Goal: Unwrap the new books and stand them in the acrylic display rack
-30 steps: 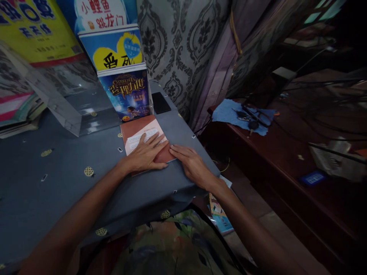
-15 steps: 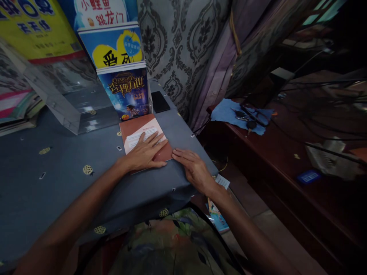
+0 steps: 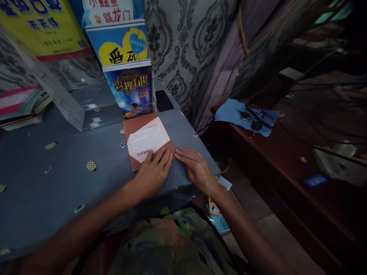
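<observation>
The dark blue book (image 3: 132, 91) reads "CHARLIE IX".

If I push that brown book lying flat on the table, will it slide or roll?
The brown book lies flat on the grey tablecloth, so it should slide, not roll. It looks thin, so probably light and a bit bendy. The cloth may bunch.

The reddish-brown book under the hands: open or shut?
Shut. The reddish-brown book lies flat on the grey tablecloth, its cover with a pale text panel facing up, no inner pages showing.
</observation>
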A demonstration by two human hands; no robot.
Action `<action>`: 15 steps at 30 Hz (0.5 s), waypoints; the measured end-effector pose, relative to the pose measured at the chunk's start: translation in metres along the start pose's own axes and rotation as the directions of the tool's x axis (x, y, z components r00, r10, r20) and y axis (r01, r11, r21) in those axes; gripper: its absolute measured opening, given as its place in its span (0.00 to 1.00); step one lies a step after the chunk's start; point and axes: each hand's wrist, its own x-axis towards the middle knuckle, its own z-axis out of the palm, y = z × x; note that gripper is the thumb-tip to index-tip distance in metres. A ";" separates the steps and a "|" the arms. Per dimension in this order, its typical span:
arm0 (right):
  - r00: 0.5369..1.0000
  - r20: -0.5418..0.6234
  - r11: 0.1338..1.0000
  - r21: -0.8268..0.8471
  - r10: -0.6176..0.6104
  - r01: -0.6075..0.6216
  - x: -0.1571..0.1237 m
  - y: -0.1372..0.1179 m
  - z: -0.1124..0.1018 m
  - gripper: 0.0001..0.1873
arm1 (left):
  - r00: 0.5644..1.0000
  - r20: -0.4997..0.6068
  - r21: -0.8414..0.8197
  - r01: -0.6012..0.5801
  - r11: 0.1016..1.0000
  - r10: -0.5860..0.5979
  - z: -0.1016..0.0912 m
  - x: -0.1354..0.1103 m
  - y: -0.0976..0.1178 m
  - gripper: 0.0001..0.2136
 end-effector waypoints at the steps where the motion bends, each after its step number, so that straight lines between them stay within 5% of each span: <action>1: 1.000 -0.003 1.000 -0.001 -0.008 0.008 0.000 0.000 0.000 0.27 | 1.000 -0.010 0.002 0.012 1.000 -0.012 0.001 -0.002 0.002 0.28; 15: 1.000 0.006 1.000 -0.003 -0.022 0.022 -0.002 0.004 0.001 0.26 | 0.946 -0.187 -0.040 0.261 0.965 -0.264 0.014 -0.066 0.012 0.22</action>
